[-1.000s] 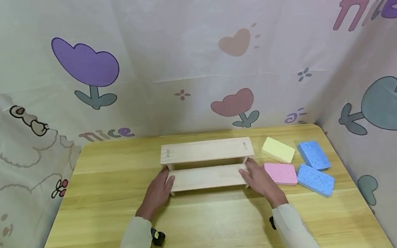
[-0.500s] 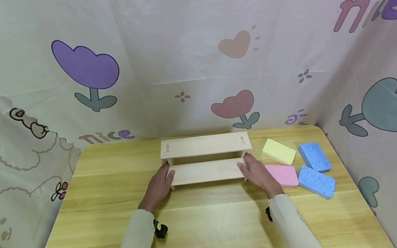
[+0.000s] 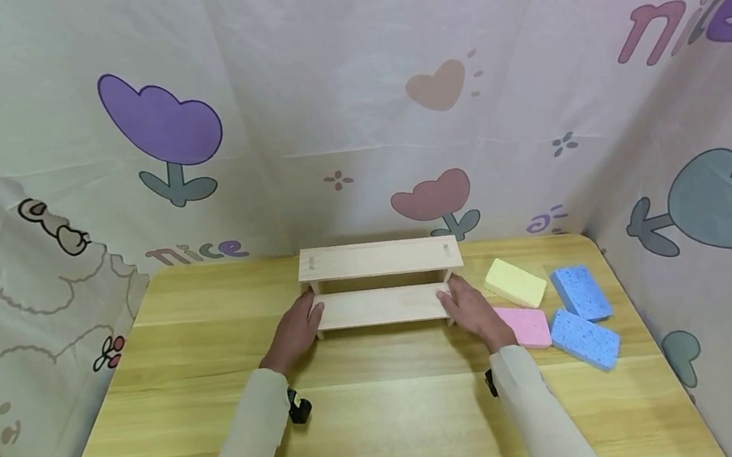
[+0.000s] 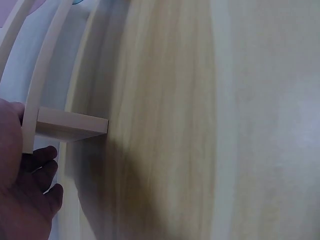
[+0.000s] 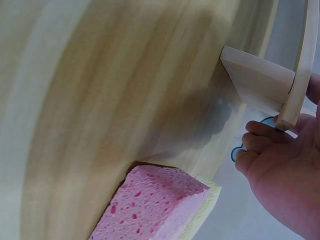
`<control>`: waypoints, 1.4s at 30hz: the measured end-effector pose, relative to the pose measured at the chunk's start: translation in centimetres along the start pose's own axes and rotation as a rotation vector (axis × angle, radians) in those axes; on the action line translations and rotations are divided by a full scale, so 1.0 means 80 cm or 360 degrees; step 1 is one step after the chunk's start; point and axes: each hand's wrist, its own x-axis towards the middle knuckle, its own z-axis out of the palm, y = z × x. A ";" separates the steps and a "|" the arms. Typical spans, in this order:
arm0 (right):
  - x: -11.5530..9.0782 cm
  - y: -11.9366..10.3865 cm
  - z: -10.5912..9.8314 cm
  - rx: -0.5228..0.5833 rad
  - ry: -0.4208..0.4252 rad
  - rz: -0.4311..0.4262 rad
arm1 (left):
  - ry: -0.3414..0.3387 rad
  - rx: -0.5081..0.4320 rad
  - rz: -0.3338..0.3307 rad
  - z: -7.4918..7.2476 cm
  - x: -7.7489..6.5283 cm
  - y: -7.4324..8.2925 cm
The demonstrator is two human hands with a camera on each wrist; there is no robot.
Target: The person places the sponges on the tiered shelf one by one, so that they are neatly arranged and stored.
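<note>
A small two-tier wooden shelf (image 3: 382, 306) stands near the back of the table, its lower board in front of the raised upper one. My left hand (image 3: 295, 330) grips the left end of the lower board, thumb on top and fingers curled under the edge, as the left wrist view shows. At the opposite end my right hand (image 3: 475, 310) holds the board the same way. In the right wrist view a side support (image 5: 260, 77) of the shelf reaches the tabletop, and a pink sponge (image 5: 150, 205) lies near that hand.
Right of the shelf lie a yellow sponge (image 3: 515, 283) and two blue sponges (image 3: 585, 339), beside the pink one. A patterned cloth (image 3: 324, 111) hangs directly behind the wooden table (image 3: 390, 424). Each wrist wears a small black device.
Both hands have slid the wooden shelf away from me, toward the table's back edge. Their hold on its ends stays the same, and the sponges keep their places.
</note>
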 end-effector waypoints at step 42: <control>0.027 -0.005 -0.011 0.0002 -0.0096 0.0089 | -0.0090 0.0077 -0.0051 -0.009 0.040 0.001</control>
